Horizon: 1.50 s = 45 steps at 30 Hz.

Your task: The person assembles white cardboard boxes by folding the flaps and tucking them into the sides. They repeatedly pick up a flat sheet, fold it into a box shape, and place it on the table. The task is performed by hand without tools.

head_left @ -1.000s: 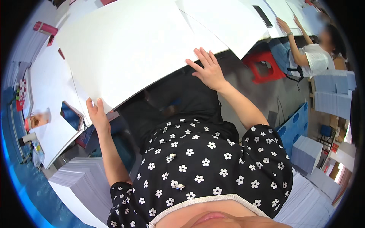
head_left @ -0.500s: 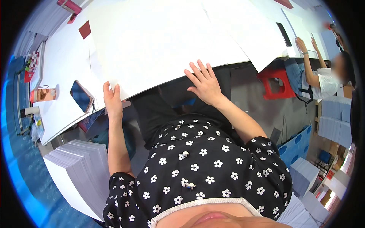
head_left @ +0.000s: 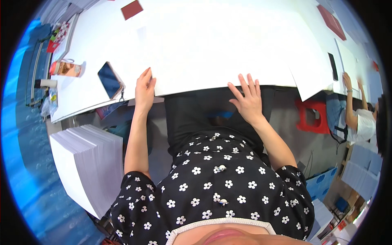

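A large white paper sheet (head_left: 212,53) spreads over the white table, its front edge along the table's near side. My left hand (head_left: 143,92) rests upright at the sheet's left front corner, thumb apart from the slightly bent fingers; no object shows in its grasp. Farther right, my right hand (head_left: 249,100) is open and palm down, fingers spread, with the fingertips over the sheet's front edge. Whether they press on the paper cannot be told. Left of my left hand lies a dark-screened phone (head_left: 110,80) in a case with a strap.
On the table's left stand a lidded bottle (head_left: 67,68) and a white roll (head_left: 47,83). Dark red pieces (head_left: 132,10) lie at the back. A tall paper stack (head_left: 92,163) stands lower left. At right are a red stool (head_left: 312,117) and a co-worker (head_left: 361,122).
The view has shifted, so the table appears lower and farther right. Both hands stay near the sheet's front edge, and my right hand's fingers remain spread.
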### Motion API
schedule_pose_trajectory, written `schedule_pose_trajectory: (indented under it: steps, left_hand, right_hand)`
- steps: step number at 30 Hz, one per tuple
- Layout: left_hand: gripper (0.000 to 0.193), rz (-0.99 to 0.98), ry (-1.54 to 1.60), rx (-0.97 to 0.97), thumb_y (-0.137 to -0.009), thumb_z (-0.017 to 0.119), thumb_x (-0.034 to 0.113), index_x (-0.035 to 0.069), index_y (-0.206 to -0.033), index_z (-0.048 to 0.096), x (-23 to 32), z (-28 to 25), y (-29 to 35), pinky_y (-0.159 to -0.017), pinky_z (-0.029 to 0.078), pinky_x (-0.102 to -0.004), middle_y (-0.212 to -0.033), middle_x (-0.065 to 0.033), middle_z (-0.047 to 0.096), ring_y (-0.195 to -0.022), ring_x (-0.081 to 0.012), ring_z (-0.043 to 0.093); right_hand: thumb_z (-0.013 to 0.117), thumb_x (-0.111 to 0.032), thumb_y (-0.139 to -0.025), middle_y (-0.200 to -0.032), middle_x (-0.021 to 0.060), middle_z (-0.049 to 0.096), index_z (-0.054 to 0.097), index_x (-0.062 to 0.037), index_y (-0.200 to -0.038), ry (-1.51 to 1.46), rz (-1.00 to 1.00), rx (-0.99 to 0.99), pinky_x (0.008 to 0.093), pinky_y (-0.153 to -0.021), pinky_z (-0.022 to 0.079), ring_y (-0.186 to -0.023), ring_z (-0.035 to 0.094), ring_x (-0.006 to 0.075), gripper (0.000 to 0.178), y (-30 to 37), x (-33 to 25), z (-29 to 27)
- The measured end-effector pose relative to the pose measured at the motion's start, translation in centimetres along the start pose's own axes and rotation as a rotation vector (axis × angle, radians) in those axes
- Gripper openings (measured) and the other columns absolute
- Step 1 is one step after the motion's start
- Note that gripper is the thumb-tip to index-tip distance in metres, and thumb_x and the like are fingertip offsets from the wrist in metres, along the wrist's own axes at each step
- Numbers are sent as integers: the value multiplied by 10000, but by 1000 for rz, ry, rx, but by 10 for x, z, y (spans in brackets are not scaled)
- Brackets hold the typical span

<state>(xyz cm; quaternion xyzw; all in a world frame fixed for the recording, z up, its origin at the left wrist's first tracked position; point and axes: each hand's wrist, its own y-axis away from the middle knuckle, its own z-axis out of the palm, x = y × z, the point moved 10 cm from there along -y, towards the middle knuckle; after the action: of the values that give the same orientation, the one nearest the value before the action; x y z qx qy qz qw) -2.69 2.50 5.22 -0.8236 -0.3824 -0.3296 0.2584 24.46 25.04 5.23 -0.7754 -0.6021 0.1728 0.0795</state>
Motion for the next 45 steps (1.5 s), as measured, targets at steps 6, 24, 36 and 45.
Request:
schedule_pose_trajectory:
  steps: [6, 24, 36, 45]
  left_hand:
    - [428, -51, 37, -54, -907, 617, 36, 38, -1333, 574, -9, 3, 1, -988, 458, -352, -1331, -131, 589, -1186, -282, 516]
    - [495, 179, -371, -65, -922, 544, 16, -42, -1403, 444, -11, 18, 7, -1092, 343, -442, -1405, -226, 473, -1277, -388, 421]
    - [488, 189, -400, -162, -951, 512, 39, -5, -1431, 438, -5, 22, 1, -1095, 307, -444, -1449, -195, 450, -1287, -368, 394]
    - [490, 219, -519, -234, -943, 540, 68, -40, -1412, 448, 3, 22, -5, -1080, 338, -450, -1424, -227, 470, -1265, -392, 422]
  right_hand:
    - [797, -292, -731, -1528, 120, 386, 532, -313, -1398, -14, -9, 7, 578, -1151, 244, -1433, 306, 373, 718, 0, -2, -1]
    - [813, -345, -707, -1459, 135, 441, 527, -304, -1382, -42, 10, 8, 604, -1097, 327, -1371, 373, 395, 735, -2, 3, -8]
    - [640, -544, -838, -1434, 278, 433, 490, 14, -1360, 62, 314, 118, 580, -1131, 267, -1385, 346, 449, 779, 14, 80, -41]
    - [493, -622, -919, -1522, 195, 369, 419, -76, -1451, 139, 374, 5, 621, -1139, 204, -1421, 274, 462, 766, -63, 132, -2]
